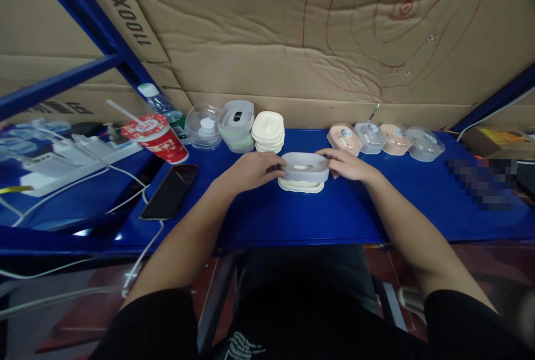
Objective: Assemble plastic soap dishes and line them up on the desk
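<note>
A translucent whitish plastic container (306, 174) sits between my two hands at the middle of the blue table, with a small pale bar visible in it. My left hand (256, 170) grips its left end, fingers curled at the rim. At the opposite end my right hand (350, 165) holds it the same way. Beneath the container, a cream-coloured lid or shallow tray (301, 186) sticks out towards me; whether the two are joined I cannot tell. Behind my left hand stand a stack of cream trays (268, 130), a stack of translucent containers (236, 120) and clear plastic lids (204, 126).
Several closed containers, peach (345, 138) and grey (425, 142), line the back right. A red paper cup (161, 140) with straw, a bottle (161, 105), a phone (169, 193) and a white power strip (79, 162) with cables occupy the left. Cardboard (234, 31) walls the back.
</note>
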A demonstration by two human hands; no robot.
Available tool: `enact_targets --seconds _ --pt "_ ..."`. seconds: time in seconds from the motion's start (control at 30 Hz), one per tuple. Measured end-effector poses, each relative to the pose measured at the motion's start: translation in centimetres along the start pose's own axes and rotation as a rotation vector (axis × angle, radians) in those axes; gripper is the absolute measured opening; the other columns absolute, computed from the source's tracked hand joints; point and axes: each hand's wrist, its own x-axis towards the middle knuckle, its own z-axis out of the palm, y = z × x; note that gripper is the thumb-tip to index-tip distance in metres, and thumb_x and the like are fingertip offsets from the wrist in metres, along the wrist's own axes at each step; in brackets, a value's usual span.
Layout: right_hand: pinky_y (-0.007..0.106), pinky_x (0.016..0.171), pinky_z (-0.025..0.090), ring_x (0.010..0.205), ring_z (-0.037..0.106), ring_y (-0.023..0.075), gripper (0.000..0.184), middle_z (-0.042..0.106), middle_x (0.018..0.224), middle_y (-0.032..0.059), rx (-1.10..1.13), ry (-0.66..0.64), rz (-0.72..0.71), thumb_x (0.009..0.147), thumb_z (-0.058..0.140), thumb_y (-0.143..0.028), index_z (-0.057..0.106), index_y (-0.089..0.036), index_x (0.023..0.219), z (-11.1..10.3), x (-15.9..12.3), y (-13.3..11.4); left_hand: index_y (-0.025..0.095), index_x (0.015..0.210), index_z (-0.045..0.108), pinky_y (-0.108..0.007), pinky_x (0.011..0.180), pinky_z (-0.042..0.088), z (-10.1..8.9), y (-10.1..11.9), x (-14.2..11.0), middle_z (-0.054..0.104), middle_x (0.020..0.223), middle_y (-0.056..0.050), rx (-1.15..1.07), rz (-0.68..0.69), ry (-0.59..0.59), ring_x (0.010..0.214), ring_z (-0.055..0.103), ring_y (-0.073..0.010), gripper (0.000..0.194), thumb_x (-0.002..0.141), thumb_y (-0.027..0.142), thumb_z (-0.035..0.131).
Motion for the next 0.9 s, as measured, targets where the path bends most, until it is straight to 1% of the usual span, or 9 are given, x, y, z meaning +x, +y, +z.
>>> enact_targets --seconds 0.1,0.2,0.33,0.43,0.53,0.67,0.73,0.8,0.9 --pt "0.03 0.065 0.05 0.071 0.068 0.0193 0.04 0.077 0.094 0.0075 -0.268 -0.026 -0.04 0.092 0.061 -0.03 0.07 -0.015 0.128 0.8 0.2 -0.1 0.022 0.113 0.077 -0.03 0.077 0.049 0.7 -0.1 0.2 0.079 0.102 -0.005 -0.034 -0.021 -0.089 0.088 0.072 -0.0188 0.028 0.095 0.043 0.073" --pt "0.031 0.072 0.048 0.081 0.07 0.0228 0.041 0.079 0.099 0.0095 -0.426 -0.017 -0.053 0.093 0.061 -0.029 0.071 -0.015 0.13 1.7 0.5 -0.4 0.022 0.108 0.077 -0.029 0.076 0.047 0.8 -0.1 0.3 0.077 0.097 -0.003 -0.072 -0.082 -0.153 0.086 0.07 -0.0182 0.028 0.088 0.041 0.08" --pt "0.031 0.072 0.048 0.081 0.071 0.0228 0.044 0.079 0.097 0.0086 -0.38 0.035 -0.083 0.096 0.059 -0.028 0.069 -0.015 0.136 2.3 1.0 -0.3 0.022 0.107 0.077 -0.029 0.076 0.045 0.2 -0.3 0.2 0.078 0.095 -0.003 -0.104 -0.159 -0.16 0.086 0.071 -0.0196 0.031 0.084 0.042 0.083" --pt "0.032 0.073 0.05 0.082 0.073 0.023 0.041 0.081 0.094 0.0075 -0.326 0.081 -0.118 0.097 0.055 -0.025 0.072 -0.015 0.133 2.5 1.2 0.2 0.023 0.11 0.078 -0.029 0.077 0.045 -0.2 -0.4 0.1 0.079 0.098 -0.003 -0.18 -0.193 -0.228 0.088 0.072 -0.0203 0.037 0.08 0.044 0.085" --pt "0.034 0.079 0.053 0.089 0.075 0.0238 0.036 0.083 0.104 0.0074 -0.317 0.088 -0.14 0.096 0.053 -0.022 0.077 -0.018 0.123 2.6 1.3 0.5 0.023 0.113 0.078 -0.029 0.077 0.046 -0.1 -0.5 0.2 0.081 0.097 -0.002 -0.235 -0.229 -0.312 0.088 0.073 -0.0202 0.04 0.079 0.043 0.086" --pt "0.035 0.083 0.056 0.097 0.077 0.0247 0.035 0.082 0.118 0.0073 -0.334 0.074 -0.144 0.101 0.051 -0.027 0.078 -0.02 0.124 2.6 1.3 0.4 0.023 0.115 0.079 -0.029 0.076 0.046 0.3 -0.5 0.3 0.08 0.095 -0.003 -0.198 -0.241 -0.309 0.086 0.073 -0.0199 0.037 0.082 0.039 0.083" --pt "0.036 0.085 0.056 0.099 0.077 0.0255 0.037 0.081 0.122 0.0076 -0.35 0.05 -0.137 0.104 0.05 -0.032 0.076 -0.021 0.129 2.5 1.3 0.4 0.023 0.114 0.08 -0.03 0.073 0.046 0.2 -0.7 0.2 0.079 0.093 -0.003 -0.189 -0.226 -0.282 0.082 0.071 -0.0195 0.039 0.08 0.041 0.085" --pt "0.037 0.088 0.056 0.102 0.078 0.0263 0.04 0.08 0.126 0.0081 -0.366 0.035 -0.132 0.107 0.048 -0.037 0.074 -0.022 0.133 2.5 1.3 0.4 0.023 0.114 0.08 -0.03 0.071 0.047 -0.3 -1.2 0.0 0.078 0.09 -0.003 -0.2 -0.218 -0.169 0.077 0.069 -0.0185 0.043 0.078 0.046 0.086" --pt "0.038 0.089 0.057 0.104 0.078 0.027 0.043 0.079 0.129 0.0096 -0.367 0.026 -0.144 0.109 0.046 -0.041 0.072 -0.021 0.137 2.4 1.3 0.6 0.022 0.112 0.079 -0.032 0.075 0.051 -1.8 -2.4 -0.5 0.077 0.092 -0.004 -0.118 -0.298 0.247 0.076 0.067 -0.0184 0.039 0.083 0.048 0.081"
